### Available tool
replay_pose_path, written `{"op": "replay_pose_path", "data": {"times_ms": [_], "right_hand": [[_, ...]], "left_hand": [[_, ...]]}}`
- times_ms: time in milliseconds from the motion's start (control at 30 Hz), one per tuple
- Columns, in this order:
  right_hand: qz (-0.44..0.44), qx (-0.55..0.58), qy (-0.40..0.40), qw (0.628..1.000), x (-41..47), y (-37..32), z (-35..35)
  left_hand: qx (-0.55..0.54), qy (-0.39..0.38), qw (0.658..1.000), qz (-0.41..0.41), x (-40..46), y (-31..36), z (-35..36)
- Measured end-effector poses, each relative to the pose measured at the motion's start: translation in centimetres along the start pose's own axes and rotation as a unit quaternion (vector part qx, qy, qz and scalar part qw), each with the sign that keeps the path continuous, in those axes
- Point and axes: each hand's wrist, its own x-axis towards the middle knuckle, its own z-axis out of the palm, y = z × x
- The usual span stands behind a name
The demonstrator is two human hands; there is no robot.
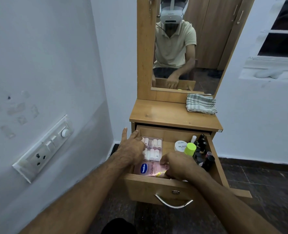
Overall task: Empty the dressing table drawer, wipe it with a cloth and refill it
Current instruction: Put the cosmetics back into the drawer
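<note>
The wooden drawer (pixel 156 186) of the dressing table stands pulled out and full. Inside lie a clear box of small pink bottles (pixel 154 146), a pink Vaseline bottle (pixel 147 168), a white nail polish remover jar (pixel 180 145), a lime-capped bottle (pixel 190 148) and several dark nail polish bottles (pixel 201 149). My left hand (pixel 131 149) reaches over the drawer's left side with fingers spread, touching the clear box. My right hand (pixel 178 166) is curled down over things at the drawer's front; what it grips is hidden. A folded checked cloth (pixel 201 104) lies on the tabletop (pixel 165 114) at the back right.
A mirror (pixel 187 48) rises behind the tabletop. A white wall with a switch panel (pixel 43 149) runs close on the left. Dark tiled floor (pixel 266 179) lies to the right and below the drawer.
</note>
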Motion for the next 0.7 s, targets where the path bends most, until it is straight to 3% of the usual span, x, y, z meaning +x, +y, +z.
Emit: {"op": "replay_pose_path", "data": {"times_ms": [233, 400, 500, 600, 700], "right_hand": [[0.021, 0.121, 0.081, 0.989, -1.5, 0.9, -0.4], [0.038, 0.184, 0.179, 0.966, -5.1, 3.3, -2.5], [0.026, 0.184, 0.135, 0.973, -7.7, 4.2, -3.8], [0.005, 0.165, 0.044, 0.985, -9.7, 4.1, -4.0], [-0.012, 0.127, 0.027, 0.991, -11.2, 3.5, -3.3]], "left_hand": [[-0.020, 0.024, 0.999, 0.018, -1.6, 0.6, -1.1], [-0.124, 0.031, 0.990, 0.065, -3.2, 1.5, -3.1], [-0.239, -0.012, 0.966, 0.095, -4.8, 2.9, -4.5], [-0.268, -0.046, 0.953, 0.131, -6.5, 4.0, -4.5], [-0.259, -0.064, 0.954, 0.136, -8.1, 5.0, -4.1]]}}
